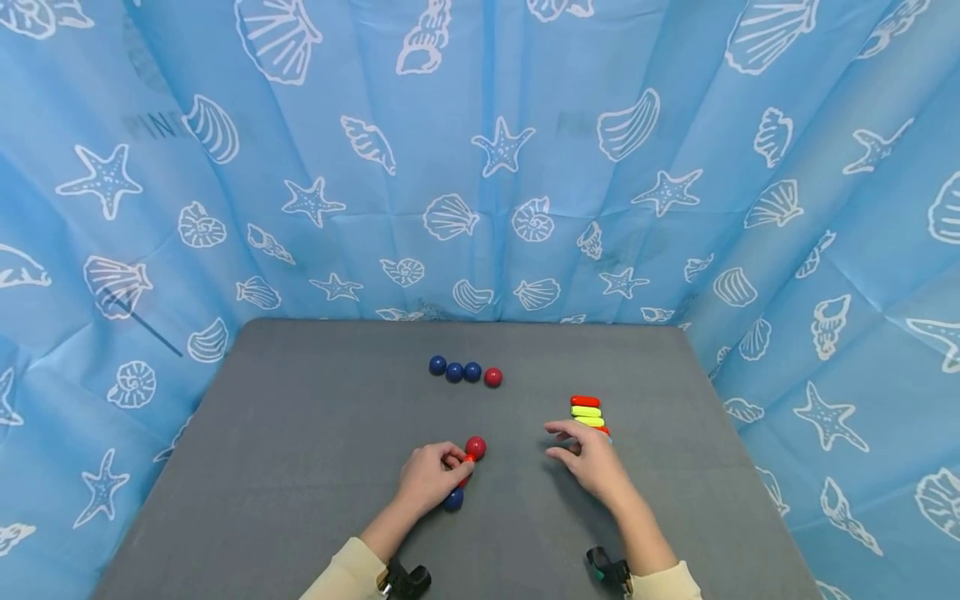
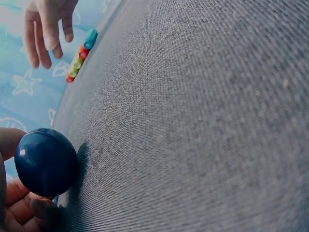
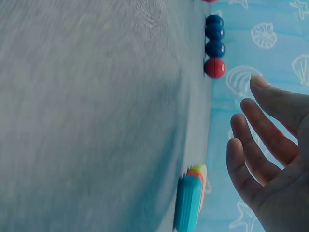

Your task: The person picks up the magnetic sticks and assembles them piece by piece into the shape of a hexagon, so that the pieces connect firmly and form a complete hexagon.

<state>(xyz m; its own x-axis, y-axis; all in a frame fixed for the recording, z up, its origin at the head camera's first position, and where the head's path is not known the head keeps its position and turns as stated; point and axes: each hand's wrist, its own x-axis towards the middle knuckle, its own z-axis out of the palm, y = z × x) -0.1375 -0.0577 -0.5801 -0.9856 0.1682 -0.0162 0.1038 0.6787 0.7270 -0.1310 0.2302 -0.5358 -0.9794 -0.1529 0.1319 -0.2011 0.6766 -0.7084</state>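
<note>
My left hand point(image 1: 433, 479) pinches a short red rod point(image 1: 463, 482) low over the table. A red ball point(image 1: 476, 447) is at the rod's far end and a blue ball point(image 1: 453, 500) at its near end. The blue ball point(image 2: 46, 163) looms large in the left wrist view, hiding most of the rod there. To the right, my right hand point(image 1: 592, 458) hovers with fingers spread and holds nothing. Just beyond it lies a row of several coloured rods point(image 1: 586, 412), red, yellow and light blue. The light blue rod point(image 3: 188, 203) shows nearest in the right wrist view.
Toward the back of the grey table point(image 1: 322, 392), three blue balls point(image 1: 454, 372) and one red ball point(image 1: 492, 377) stand in a line. A blue curtain point(image 1: 450, 167) with shell prints hangs behind and at both sides.
</note>
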